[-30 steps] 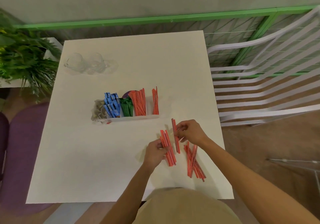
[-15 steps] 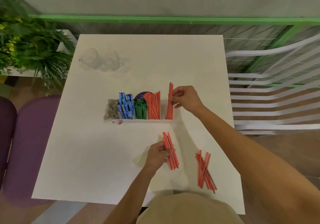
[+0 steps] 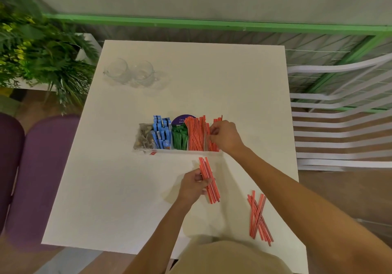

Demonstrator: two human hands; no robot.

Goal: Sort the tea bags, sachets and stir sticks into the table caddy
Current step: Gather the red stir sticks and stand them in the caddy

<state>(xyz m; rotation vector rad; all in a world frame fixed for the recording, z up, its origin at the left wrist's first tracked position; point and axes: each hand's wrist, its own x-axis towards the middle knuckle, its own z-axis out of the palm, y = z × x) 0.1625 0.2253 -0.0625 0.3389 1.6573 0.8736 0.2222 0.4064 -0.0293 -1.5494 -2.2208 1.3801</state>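
Observation:
A clear table caddy (image 3: 180,151) stands mid-table, holding tea bags (image 3: 143,137), blue sachets (image 3: 162,132), green sachets (image 3: 179,139) and red stir sticks (image 3: 196,132). My right hand (image 3: 226,136) is over the caddy's rightmost compartment, its fingers pinching the red sticks standing there. In front of the caddy, my left hand (image 3: 192,185) grips a bundle of red stir sticks (image 3: 209,179) just above the table. A loose pile of red sticks (image 3: 259,217) lies near the front right edge.
Two clear glasses (image 3: 129,73) stand at the table's back left. A white slatted chair (image 3: 343,125) is to the right, a purple seat (image 3: 40,167) and a green plant (image 3: 40,51) to the left. A green railing (image 3: 212,24) runs behind.
My right hand carried a few sticks from the table to the caddy's rightmost compartment and lowered them in. The left hand kept holding its bundle.

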